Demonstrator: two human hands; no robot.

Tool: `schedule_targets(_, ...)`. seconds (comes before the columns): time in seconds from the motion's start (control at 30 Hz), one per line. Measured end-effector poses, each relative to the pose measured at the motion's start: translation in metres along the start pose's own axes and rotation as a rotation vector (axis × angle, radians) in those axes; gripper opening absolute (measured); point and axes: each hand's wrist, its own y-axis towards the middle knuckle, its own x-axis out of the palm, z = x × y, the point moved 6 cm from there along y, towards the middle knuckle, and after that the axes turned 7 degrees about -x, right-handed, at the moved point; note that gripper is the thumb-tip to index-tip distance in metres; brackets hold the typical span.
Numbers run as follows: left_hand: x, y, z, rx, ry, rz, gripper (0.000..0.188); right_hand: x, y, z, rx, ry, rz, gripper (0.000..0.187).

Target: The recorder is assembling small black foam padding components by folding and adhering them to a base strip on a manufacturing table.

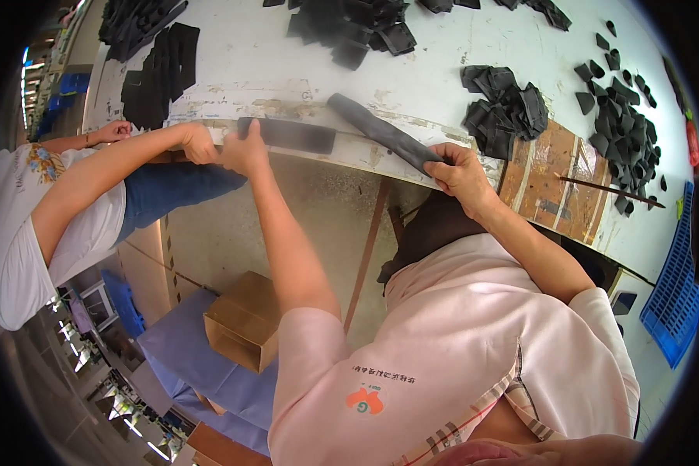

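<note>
My left hand (245, 150) is closed on the left end of a flat black strip (299, 135) along the table's near edge. Its fingers are a little blurred. In my right hand (460, 177) is the lower end of a long dark grey strip (377, 126), which looks rolled or folded lengthwise and slants away to the left. Its far end rests on or just above the white table (435, 78). Close beside my left hand is a co-worker's hand (200, 144); whether the two touch I cannot tell.
Piles of black pieces (505, 109) lie across the table, with small curved pieces (625, 128) at the right. A worn wooden board (547, 179) and a thin dark stick (613, 192) lie near my right arm. A blue crate (670, 283) stands far right, a cardboard box (245, 320) lower left.
</note>
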Motion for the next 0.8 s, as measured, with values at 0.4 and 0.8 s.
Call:
schedule_targets(0.4,-0.019,-0.072,0.019,-0.115,-1.285,-0.521,0.016,-0.028,-0.025,-0.011,-0.093,0.124,0.031,0.012)
schedule_targets(0.8,-0.002,-0.157,0.095,-0.031,-1.106,-1.023,0.007,-0.125,-0.107,-0.023,-0.197,0.078,0.265,0.015)
